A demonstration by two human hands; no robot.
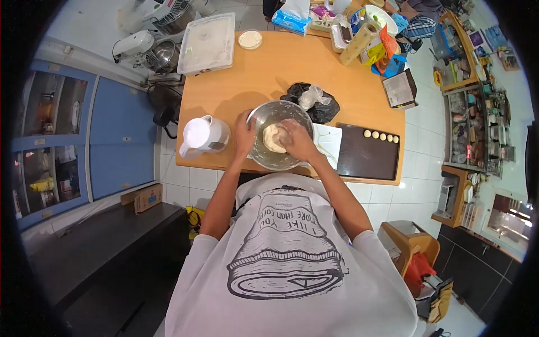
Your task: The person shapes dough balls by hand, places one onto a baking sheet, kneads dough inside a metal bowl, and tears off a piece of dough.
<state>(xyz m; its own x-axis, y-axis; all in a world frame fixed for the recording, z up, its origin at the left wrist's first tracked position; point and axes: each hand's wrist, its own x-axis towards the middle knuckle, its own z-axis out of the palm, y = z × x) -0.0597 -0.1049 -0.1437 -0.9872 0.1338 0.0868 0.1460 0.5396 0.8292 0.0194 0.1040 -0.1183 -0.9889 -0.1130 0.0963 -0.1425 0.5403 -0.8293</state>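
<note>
A steel mixing bowl (269, 162) stands at the near edge of the wooden table, its inner wall smeared with pale bits. My left hand (245, 133) holds its left rim, the thumb over the edge and the fingers outside. Inside lies a lump of pale dough (273, 139). My right hand (296, 139) reaches over the right rim into the bowl, with its curled fingers on the dough; the fingertips are partly hidden. Right of the bowl, a white sheet or flat scale (327, 145) adjoins a dark tray (368, 155) with several small dough balls (382, 136) in a row.
A white jug (205, 135) stands left of the bowl. Behind it lies a black plastic bag (324, 112) with a clear bag on top. A lidded plastic box (206, 44) sits at the table's far left, and packets and a film roll (359, 44) crowd the far right.
</note>
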